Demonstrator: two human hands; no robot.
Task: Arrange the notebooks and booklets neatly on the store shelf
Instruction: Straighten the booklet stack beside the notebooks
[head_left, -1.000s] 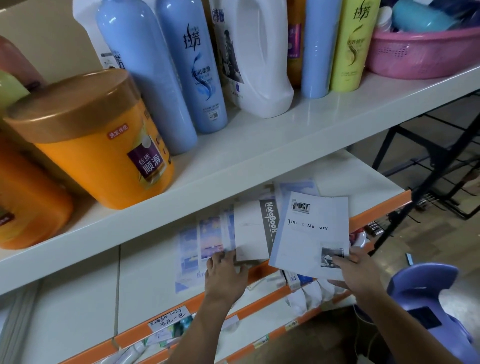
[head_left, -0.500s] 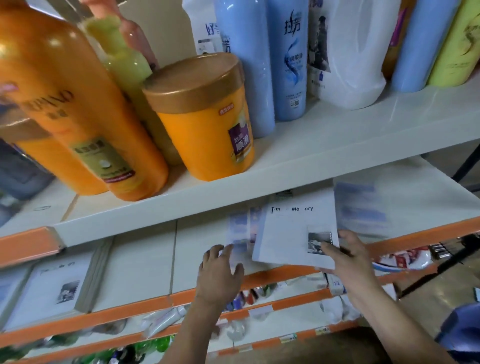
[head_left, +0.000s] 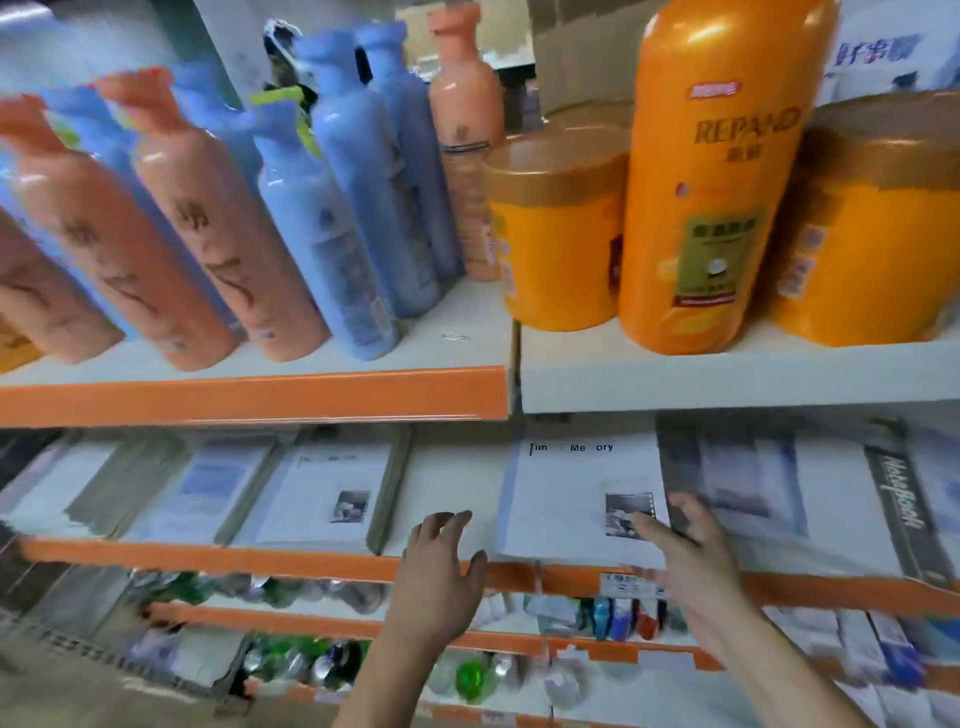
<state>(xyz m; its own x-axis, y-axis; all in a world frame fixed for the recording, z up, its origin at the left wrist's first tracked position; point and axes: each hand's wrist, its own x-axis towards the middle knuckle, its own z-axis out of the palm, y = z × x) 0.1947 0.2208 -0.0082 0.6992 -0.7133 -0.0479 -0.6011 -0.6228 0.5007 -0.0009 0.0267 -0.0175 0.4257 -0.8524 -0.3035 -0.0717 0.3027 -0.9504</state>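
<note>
The white "Time Memory" booklet with a small black-and-white photo on its cover (head_left: 576, 488) lies low over the white store shelf with the orange front lip (head_left: 260, 556). It sits right of a bare gap, and its right edge overlaps blurred blue-and-white notebooks, one with a grey "NoteBook" spine (head_left: 901, 499). The right hand (head_left: 691, 551) pinches its near right corner, thumb pressed on the cover by the photo; the fingers underneath are mostly hidden. The left hand (head_left: 441, 561) is spread and relaxed over the gap, holding nothing.

Left of the gap sits a stack of matching white booklets with the same photo (head_left: 322, 493), and that looks like the booklet's likely home. To do this well, I would keep the booklet flat and low under the upper shelf and carry it left with the corner pinch. The free left hand could then catch its left edge and square it onto the stack, spines together and near edges flush with the shelf lip. A one-corner hold may let the thin cover droop or fan open.
</note>
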